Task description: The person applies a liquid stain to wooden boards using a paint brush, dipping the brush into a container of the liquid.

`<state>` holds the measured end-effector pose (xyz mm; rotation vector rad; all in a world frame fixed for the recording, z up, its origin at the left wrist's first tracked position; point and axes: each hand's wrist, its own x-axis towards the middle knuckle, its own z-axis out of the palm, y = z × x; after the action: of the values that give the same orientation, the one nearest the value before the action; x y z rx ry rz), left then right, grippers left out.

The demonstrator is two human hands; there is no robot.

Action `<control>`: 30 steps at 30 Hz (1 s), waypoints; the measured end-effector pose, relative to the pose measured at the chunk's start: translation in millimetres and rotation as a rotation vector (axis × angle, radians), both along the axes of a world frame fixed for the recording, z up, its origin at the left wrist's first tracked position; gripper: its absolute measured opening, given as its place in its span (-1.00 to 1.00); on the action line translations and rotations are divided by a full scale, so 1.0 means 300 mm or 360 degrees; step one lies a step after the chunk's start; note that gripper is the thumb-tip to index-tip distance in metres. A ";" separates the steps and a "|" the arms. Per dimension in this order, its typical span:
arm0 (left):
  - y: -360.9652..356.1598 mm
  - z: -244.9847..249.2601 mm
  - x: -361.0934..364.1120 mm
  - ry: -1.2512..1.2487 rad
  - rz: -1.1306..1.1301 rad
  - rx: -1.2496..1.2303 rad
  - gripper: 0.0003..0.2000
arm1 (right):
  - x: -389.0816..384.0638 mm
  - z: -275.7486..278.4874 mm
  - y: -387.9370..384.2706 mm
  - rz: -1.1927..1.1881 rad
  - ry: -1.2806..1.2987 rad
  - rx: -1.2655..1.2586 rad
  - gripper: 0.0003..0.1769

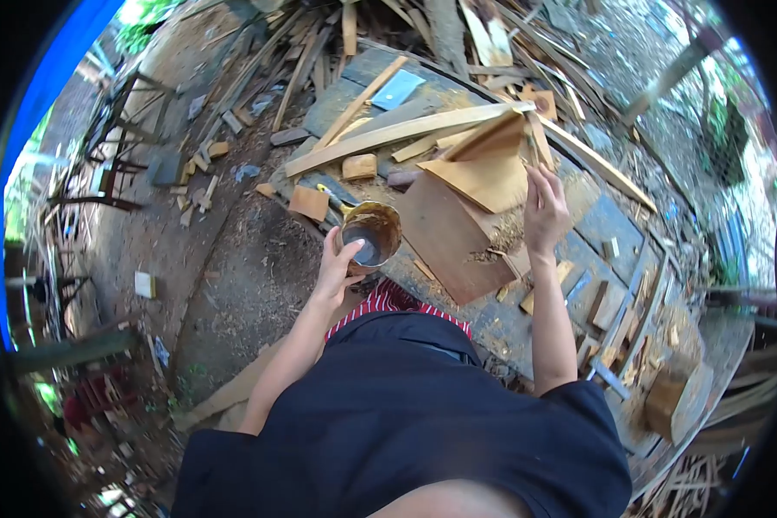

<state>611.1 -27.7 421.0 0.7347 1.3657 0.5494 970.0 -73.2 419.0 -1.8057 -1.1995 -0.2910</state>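
Observation:
My left hand (337,269) is wrapped round a stained metal pot (380,226), tilted so its inside faces me. The pot's wall is smeared yellow-brown, and a yellow-handled tool (333,197) shows at its far rim. My right hand (546,207) is raised over the workbench, fingertips pinched together; I cannot tell what is between them. Just left of those fingertips stands a folded-looking piece of thin wood (483,177), with one face upright and one lying flat. Below it lies a flat brown board (445,237) with wood shavings (501,242) at its right edge.
Across the dark workbench (609,216) runs a long pale batten (406,131). A blue-white sheet (397,89) lies near its far edge. Offcuts, a hammer-like tool (610,378) and a thick wood block (678,397) sit at the right. Scrap wood is heaped beyond.

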 end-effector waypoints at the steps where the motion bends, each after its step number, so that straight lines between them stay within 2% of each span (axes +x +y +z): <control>1: -0.002 0.000 -0.001 0.0015 0.0011 -0.0002 -0.12 | -0.026 -0.005 -0.002 0.0039 -0.0017 -0.0001 -0.77; 3: -0.013 -0.008 0.005 0.0039 0.0035 -0.0005 -0.12 | -0.098 -0.035 -0.026 0.0056 0.0356 -0.0318 -0.81; 4: -0.022 -0.010 0.004 0.0035 0.0028 -0.0029 -0.12 | -0.121 -0.069 -0.016 0.0283 0.0436 -0.0152 -0.81; 6: -0.024 -0.009 0.004 -0.0004 0.0029 -0.0055 -0.11 | -0.187 -0.096 -0.026 0.0555 0.0588 -0.0265 -0.79; 9: -0.030 -0.014 0.010 0.0017 -0.0008 -0.0074 -0.11 | -0.218 -0.076 -0.005 0.0678 0.0736 -0.0179 -0.77; 10: -0.029 -0.015 0.012 0.0020 -0.0003 -0.0069 -0.11 | -0.186 -0.105 0.010 0.0669 0.0736 -0.0179 -0.77; 12: -0.029 -0.015 0.013 -0.0001 0.0009 -0.0066 -0.11 | -0.081 -0.186 0.027 0.0214 0.0990 0.0236 -0.82; 14: -0.026 -0.011 0.006 -0.0017 0.0045 -0.0052 -0.11 | -0.015 -0.131 0.009 -0.0257 0.0653 0.0172 -0.85; 17: -0.026 -0.016 0.005 -0.0009 0.0046 -0.0041 -0.11 | -0.005 -0.181 0.023 -0.0274 0.0712 0.0287 -0.83; 19: -0.022 -0.027 0.003 0.0009 0.0044 -0.0079 -0.11 | -0.092 -0.193 0.037 -0.0050 0.0497 0.0133 -0.80; 21: -0.022 -0.040 0.008 0.0018 -0.0001 -0.0098 -0.11 | -0.228 -0.151 0.049 0.0159 0.0517 -0.0033 -0.78; 22: -0.017 -0.041 0.011 0.0030 -0.0018 -0.0105 -0.11 | -0.280 -0.188 0.060 0.0326 0.0903 -0.0053 -0.79; 23: -0.014 -0.037 0.019 0.0032 -0.0029 -0.0101 -0.11 | -0.322 -0.115 0.051 0.0453 0.1081 -0.0058 -0.81; 24: -0.014 -0.028 0.030 0.0027 -0.0041 -0.0083 -0.10 | -0.320 -0.100 0.044 0.0449 0.1084 -0.0051 -0.81; 26: -0.013 -0.012 0.041 0.0027 -0.0043 -0.0064 -0.10 | -0.302 -0.093 0.031 0.0383 0.1353 -0.0074 -0.82; 27: -0.009 -0.002 0.047 0.0003 -0.0052 -0.0057 -0.09 | -0.259 -0.129 0.027 0.0357 0.1371 0.0131 -0.81; 28: -0.008 0.001 0.050 -0.0024 -0.0060 -0.0050 -0.09 | -0.187 -0.161 0.010 0.0222 0.1207 0.0140 -0.79; 29: -0.009 -0.002 0.050 -0.0025 -0.0052 -0.0051 -0.09 | -0.140 -0.144 -0.012 0.0027 0.1251 0.0183 -0.81; 30: -0.007 -0.007 0.048 -0.0026 -0.0055 -0.0041 -0.08 | -0.066 -0.150 -0.039 -0.0103 0.1014 0.0195 -0.81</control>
<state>625.4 -29.8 418.9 0.7300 1.3402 0.5087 950.1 -84.8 374.0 -1.6495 -0.6583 0.1689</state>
